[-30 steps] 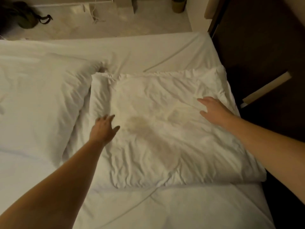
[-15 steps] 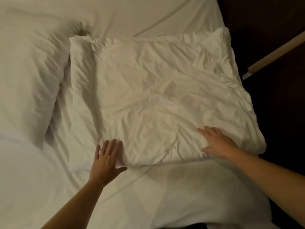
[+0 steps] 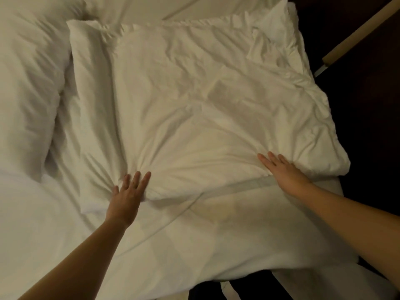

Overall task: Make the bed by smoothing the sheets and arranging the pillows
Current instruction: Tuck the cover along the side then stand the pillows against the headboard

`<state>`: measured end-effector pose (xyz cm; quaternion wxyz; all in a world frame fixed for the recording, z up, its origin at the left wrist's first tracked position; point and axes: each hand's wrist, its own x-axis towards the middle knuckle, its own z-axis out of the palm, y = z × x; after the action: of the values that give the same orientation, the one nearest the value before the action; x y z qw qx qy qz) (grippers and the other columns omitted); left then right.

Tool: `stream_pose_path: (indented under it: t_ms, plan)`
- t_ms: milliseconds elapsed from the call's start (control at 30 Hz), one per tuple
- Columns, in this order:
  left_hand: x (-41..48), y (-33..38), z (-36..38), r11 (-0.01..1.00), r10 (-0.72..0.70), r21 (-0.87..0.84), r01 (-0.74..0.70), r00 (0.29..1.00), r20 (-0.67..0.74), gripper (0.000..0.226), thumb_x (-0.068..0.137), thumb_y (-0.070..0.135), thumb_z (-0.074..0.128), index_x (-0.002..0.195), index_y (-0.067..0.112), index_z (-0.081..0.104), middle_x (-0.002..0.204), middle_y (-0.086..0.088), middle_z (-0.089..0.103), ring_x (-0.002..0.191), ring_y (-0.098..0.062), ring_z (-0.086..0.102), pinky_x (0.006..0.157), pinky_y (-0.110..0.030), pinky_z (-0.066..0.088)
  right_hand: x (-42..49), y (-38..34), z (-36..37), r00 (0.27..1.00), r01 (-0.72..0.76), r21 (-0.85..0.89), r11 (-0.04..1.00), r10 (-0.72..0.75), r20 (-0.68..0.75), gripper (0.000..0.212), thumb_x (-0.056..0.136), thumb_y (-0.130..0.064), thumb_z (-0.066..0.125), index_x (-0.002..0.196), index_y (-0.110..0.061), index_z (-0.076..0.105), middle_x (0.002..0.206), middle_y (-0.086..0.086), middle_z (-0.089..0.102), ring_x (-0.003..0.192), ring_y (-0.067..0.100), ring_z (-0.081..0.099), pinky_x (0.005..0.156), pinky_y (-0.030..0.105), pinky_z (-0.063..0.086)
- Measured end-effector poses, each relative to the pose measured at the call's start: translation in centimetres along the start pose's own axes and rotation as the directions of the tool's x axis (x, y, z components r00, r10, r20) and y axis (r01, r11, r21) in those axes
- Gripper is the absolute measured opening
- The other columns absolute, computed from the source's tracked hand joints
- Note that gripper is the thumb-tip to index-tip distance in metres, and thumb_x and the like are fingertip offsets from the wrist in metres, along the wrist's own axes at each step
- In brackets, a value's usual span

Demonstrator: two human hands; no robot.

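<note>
A wrinkled white pillow lies flat on the right half of the white sheet. My left hand presses on its near left edge with straight fingers, and creases fan out from the fingertips. Flat on the near right edge rests my right hand, fingers straight and pointing up-left. A second white pillow lies at the left, blurred. The near pillow's right corner reaches the bed's right side.
Dark floor or furniture borders the bed on the right, with a pale wooden bar slanting across it. The bed's near edge drops off at the bottom right. More white sheet lies beyond the pillows.
Both hands slid from the middle of the pillow toward me to its near edge. The view dropped closer to the bed, and the room's floor left the frame.
</note>
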<state>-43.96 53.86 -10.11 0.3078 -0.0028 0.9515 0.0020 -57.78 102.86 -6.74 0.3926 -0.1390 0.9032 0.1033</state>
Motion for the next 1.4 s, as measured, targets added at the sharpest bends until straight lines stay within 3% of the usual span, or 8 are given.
stream_pose_path:
  t_ms: [267,467,700,967,1167,1267,1333,1400]
  plan:
    - [-7.3,0.9,-2.9,0.999,0.033,-0.007,-0.033,0.999,0.019,0.081,0.099,0.000,0.028,0.165,0.037,-0.001,0.173,-0.002,0.011,0.158,-0.035,0.011,0.119,-0.058,0.031,-8.0,-0.1,-1.2,0.996,0.023,-0.048,0.999,-0.027,-0.083,0.093,0.092,0.015,0.034,0.161,-0.025,-0.014,0.171,0.007,-0.005,0.156,0.036,0.010,0.123,0.046,0.023]
    - [-13.5,2.1,-4.2,0.999,0.037,0.011,-0.037,0.999,0.024,0.086,0.099,-0.006,0.030,0.165,0.039,-0.003,0.174,0.000,0.005,0.160,-0.032,0.005,0.122,-0.054,0.028,-15.0,0.1,-0.4,0.996,0.051,0.025,0.998,-0.049,-0.077,0.100,0.088,0.023,0.031,0.161,-0.030,-0.012,0.171,0.006,-0.005,0.156,0.034,0.007,0.123,0.039,0.017]
    - [-21.6,4.9,0.6,1.000,0.018,-0.003,-0.018,0.999,0.050,0.095,0.095,-0.013,0.034,0.164,0.041,-0.002,0.174,0.001,0.007,0.160,-0.032,0.007,0.120,-0.053,0.031,-21.2,-0.1,4.5,0.996,0.082,-0.016,0.996,-0.083,-0.021,0.092,0.092,0.019,0.026,0.161,-0.027,-0.014,0.170,0.008,-0.007,0.156,0.036,0.007,0.124,0.041,0.013]
    - [-31.6,10.3,8.4,0.999,-0.032,0.015,0.030,0.982,0.186,0.103,0.092,-0.014,0.040,0.163,0.040,-0.011,0.174,0.002,0.000,0.160,-0.031,0.002,0.121,-0.050,0.032,-28.7,0.6,13.8,0.990,0.136,-0.043,0.990,-0.134,0.046,0.085,0.097,0.013,0.029,0.161,-0.024,-0.012,0.170,0.011,-0.005,0.155,0.039,0.010,0.123,0.043,0.012]
    - [-32.6,12.0,7.2,0.993,-0.079,-0.062,0.105,0.941,0.328,0.096,0.092,-0.014,0.039,0.165,0.035,0.002,0.174,0.001,0.004,0.160,-0.028,0.005,0.125,-0.051,0.023,-29.6,0.5,15.8,0.984,0.127,0.068,0.990,-0.134,0.117,0.090,0.096,0.011,0.035,0.162,-0.032,-0.009,0.171,0.004,-0.006,0.155,0.036,0.007,0.125,0.043,0.013]
    - [-31.6,12.0,6.7,0.974,-0.095,-0.163,0.159,0.935,0.342,0.088,0.095,0.006,0.055,0.166,0.033,0.010,0.173,-0.002,0.009,0.159,-0.026,0.009,0.127,-0.050,0.019,-29.0,0.8,14.8,0.973,0.149,0.187,0.971,-0.177,0.147,0.084,0.101,-0.010,0.045,0.162,-0.035,-0.007,0.171,0.000,-0.001,0.156,0.030,0.011,0.125,0.039,0.016]
    - [-30.8,12.4,6.1,0.956,-0.126,-0.225,0.190,0.955,0.270,0.079,0.100,0.031,0.059,0.166,0.028,0.016,0.173,-0.003,0.014,0.159,-0.025,0.012,0.127,-0.048,0.021,-28.5,1.1,13.8,0.976,0.156,0.238,0.959,-0.186,0.109,0.080,0.103,-0.034,0.049,0.162,-0.037,-0.005,0.171,0.000,0.003,0.156,0.027,0.013,0.125,0.040,0.019]
    - [-30.0,13.1,5.0,0.933,-0.152,-0.299,0.201,0.972,0.180,0.071,0.101,0.042,0.057,0.163,0.026,0.027,0.170,-0.003,0.026,0.157,-0.024,0.020,0.125,-0.045,0.025,-28.1,1.2,12.5,0.983,0.152,0.292,0.944,-0.176,0.058,0.076,0.102,-0.046,0.048,0.162,-0.039,0.002,0.170,-0.002,0.012,0.154,0.024,0.021,0.122,0.039,0.026]
